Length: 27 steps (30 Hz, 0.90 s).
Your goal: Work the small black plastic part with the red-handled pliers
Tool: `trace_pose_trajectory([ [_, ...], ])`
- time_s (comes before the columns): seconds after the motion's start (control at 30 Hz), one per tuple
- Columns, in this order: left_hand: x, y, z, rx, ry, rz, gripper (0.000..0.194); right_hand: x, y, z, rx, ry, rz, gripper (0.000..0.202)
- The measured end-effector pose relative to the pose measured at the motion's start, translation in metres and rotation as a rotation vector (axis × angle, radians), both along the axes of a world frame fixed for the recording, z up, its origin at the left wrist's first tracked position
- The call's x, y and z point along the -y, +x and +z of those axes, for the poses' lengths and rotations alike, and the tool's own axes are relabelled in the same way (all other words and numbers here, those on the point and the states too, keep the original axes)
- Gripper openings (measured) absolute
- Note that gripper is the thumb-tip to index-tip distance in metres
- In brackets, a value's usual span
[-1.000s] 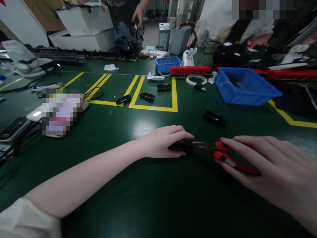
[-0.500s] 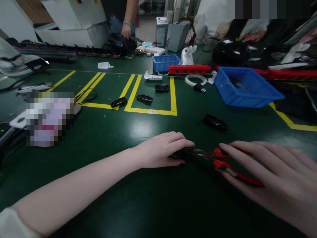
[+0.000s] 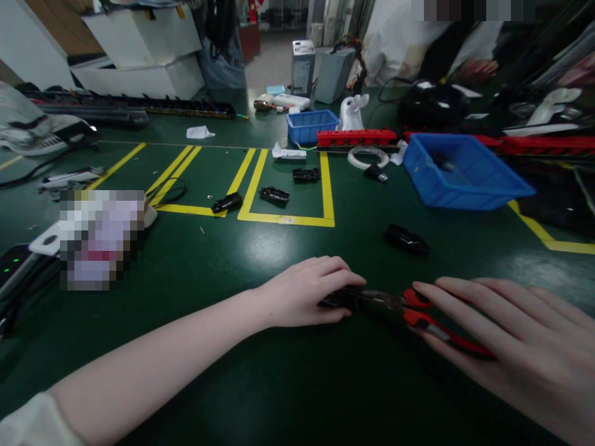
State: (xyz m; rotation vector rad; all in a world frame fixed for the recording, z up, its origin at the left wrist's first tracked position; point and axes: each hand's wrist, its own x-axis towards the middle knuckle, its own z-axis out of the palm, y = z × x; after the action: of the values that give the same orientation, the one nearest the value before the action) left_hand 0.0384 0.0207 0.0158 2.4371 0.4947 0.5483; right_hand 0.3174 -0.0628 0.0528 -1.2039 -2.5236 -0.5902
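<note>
The right hand [image 3: 506,331] curls loosely around red-handled pliers [image 3: 421,319], their nose at the black part [image 3: 338,299] that the left hand [image 3: 309,294] pinches, low over the desk [image 3: 260,384]; whether the jaws bite is too dark to tell. The step in hand looks like working that part with the pliers, so the next move likely calls for a firm left pinch and a measured squeeze. Beyond lie a loose black piece [image 3: 406,240] and, farther right, a blue bin [image 3: 469,191].
</note>
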Motion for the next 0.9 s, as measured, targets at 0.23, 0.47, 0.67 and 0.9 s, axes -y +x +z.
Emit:
trace_pose_trajectory([
  [0.23, -0.002, -0.002, 0.003, -0.035, -0.042, 0.008, 0.042, -0.001, 0.018, -0.001, -0.085, -0.001, -0.022, 0.053],
  [0.47, -0.002, -0.003, 0.008, 0.001, -0.072, 0.016, 0.028, -0.002, 0.018, -0.006, -0.106, 0.010, -0.010, 0.043],
  [0.67, 0.000, -0.004, 0.008, 0.033, -0.049, 0.029, 0.018, 0.002, 0.024, -0.007, -0.074, 0.042, 0.015, 0.047],
  [0.9, -0.001, -0.004, 0.004, 0.052, -0.070, 0.006, 0.013, 0.009, 0.023, -0.005, -0.076, 0.067, 0.022, 0.048],
])
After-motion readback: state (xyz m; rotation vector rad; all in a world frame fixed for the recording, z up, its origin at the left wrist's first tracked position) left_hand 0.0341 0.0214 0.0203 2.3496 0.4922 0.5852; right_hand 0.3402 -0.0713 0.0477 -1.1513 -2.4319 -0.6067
